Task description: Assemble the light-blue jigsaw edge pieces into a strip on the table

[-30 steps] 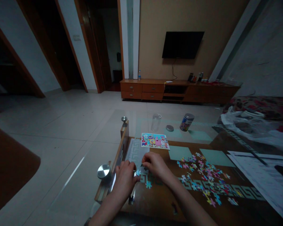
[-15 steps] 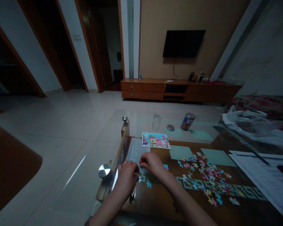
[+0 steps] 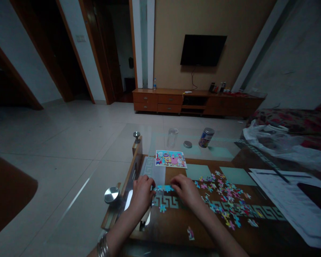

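A short strip of joined blue jigsaw puzzle pieces (image 3: pixel 164 188) lies on the glass table between my two hands. My left hand (image 3: pixel 143 190), fingers curled, grips its left end. At the right end, my right hand (image 3: pixel 186 188) pinches the strip with thumb and fingers. Just below sits a loose blue puzzle piece (image 3: pixel 162 208), and nearer to me a pinkish piece (image 3: pixel 190 233). Beyond the hands lies a colourful cartoon picture card (image 3: pixel 171 159). Many loose puzzle pieces (image 3: pixel 230 196) are spread to the right of my right hand.
Farther back on the glass stand a clear jar (image 3: pixel 172 137), a round metal lid (image 3: pixel 187 144) and a printed can (image 3: pixel 206 137). Papers (image 3: pixel 283 200) with a dark phone (image 3: pixel 315 195) lie at the right. Round metal knobs (image 3: pixel 111 195) rise along the table's left side.
My hands have moved apart, and the blue strip now shows between them. The pinkish piece near me has come into sight. The view has shifted slightly to the right.
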`<control>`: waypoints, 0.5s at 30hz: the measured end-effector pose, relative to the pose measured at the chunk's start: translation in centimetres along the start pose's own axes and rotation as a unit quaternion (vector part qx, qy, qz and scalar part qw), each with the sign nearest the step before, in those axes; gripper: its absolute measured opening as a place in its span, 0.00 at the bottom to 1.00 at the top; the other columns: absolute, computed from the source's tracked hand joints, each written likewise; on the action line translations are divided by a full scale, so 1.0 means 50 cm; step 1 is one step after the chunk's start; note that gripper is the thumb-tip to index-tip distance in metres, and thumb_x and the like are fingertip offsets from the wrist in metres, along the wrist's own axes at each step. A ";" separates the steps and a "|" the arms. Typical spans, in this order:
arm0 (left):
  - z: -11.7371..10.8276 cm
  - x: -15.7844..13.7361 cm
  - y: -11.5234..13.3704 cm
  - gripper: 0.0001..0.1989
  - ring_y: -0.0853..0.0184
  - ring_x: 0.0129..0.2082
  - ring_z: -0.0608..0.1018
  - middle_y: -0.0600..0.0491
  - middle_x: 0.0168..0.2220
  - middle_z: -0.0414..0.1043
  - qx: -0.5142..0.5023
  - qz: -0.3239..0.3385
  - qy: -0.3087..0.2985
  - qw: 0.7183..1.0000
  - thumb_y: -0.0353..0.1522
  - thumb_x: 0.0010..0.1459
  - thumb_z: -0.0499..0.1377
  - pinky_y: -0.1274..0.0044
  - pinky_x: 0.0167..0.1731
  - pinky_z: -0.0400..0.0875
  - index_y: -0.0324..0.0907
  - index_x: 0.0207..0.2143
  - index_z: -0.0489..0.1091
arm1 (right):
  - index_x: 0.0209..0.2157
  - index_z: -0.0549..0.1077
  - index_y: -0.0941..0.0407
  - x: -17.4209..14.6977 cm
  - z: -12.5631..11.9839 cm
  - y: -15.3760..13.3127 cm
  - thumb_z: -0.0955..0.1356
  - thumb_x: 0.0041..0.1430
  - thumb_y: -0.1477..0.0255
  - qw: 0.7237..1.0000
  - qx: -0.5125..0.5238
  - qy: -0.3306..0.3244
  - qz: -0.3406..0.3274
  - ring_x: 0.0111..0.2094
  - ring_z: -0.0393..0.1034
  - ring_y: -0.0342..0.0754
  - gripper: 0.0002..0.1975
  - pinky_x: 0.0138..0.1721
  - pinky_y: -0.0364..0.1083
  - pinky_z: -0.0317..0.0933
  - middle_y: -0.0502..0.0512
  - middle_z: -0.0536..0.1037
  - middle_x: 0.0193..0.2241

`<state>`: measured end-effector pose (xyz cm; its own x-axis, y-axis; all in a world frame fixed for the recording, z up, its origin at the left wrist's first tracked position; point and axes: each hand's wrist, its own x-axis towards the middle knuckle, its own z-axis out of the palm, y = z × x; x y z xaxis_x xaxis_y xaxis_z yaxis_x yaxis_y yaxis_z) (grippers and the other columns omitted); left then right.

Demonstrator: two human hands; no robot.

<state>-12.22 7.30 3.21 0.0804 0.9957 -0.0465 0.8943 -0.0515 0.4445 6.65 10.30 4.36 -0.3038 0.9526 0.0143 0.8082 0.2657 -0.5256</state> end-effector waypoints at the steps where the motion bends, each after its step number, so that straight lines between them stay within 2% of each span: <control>1: -0.001 0.002 0.001 0.09 0.59 0.48 0.69 0.51 0.41 0.70 -0.004 -0.002 -0.003 1.000 0.24 0.51 0.58 0.69 0.45 0.57 0.44 0.34 0.70 | 0.35 0.77 0.59 -0.008 -0.001 0.008 0.64 0.55 0.80 1.000 -0.003 -0.001 0.004 0.39 0.70 0.49 0.10 0.41 0.43 0.59 0.57 0.77 0.35; 5: -0.006 0.004 0.005 0.08 0.60 0.47 0.69 0.51 0.40 0.71 -0.014 -0.011 -0.009 1.000 0.23 0.50 0.57 0.70 0.43 0.57 0.43 0.32 0.69 | 0.35 0.77 0.58 -0.019 -0.005 0.026 0.64 0.56 0.81 0.999 -0.033 0.004 0.019 0.41 0.69 0.50 0.11 0.43 0.44 0.59 0.57 0.75 0.36; 9: -0.008 0.001 0.009 0.09 0.62 0.44 0.70 0.53 0.38 0.72 -0.020 -0.004 -0.014 1.000 0.22 0.49 0.56 0.72 0.41 0.57 0.44 0.30 0.66 | 0.40 0.76 0.59 -0.016 -0.007 0.034 0.65 0.55 0.81 0.997 -0.066 0.024 0.032 0.47 0.66 0.52 0.12 0.48 0.45 0.57 0.60 0.74 0.40; 15: -0.007 0.002 0.004 0.09 0.62 0.42 0.71 0.53 0.36 0.72 -0.028 0.005 -0.015 0.999 0.22 0.48 0.55 0.72 0.41 0.58 0.45 0.29 0.65 | 0.42 0.76 0.58 -0.017 -0.004 0.043 0.66 0.55 0.79 0.997 -0.068 -0.008 0.037 0.47 0.66 0.53 0.13 0.48 0.47 0.58 0.59 0.73 0.41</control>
<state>-12.18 7.42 3.61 0.1032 0.9923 -0.0684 0.8672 -0.0561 0.4949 8.77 10.07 3.36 -0.2475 0.9683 -0.0349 0.8894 0.2127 -0.4047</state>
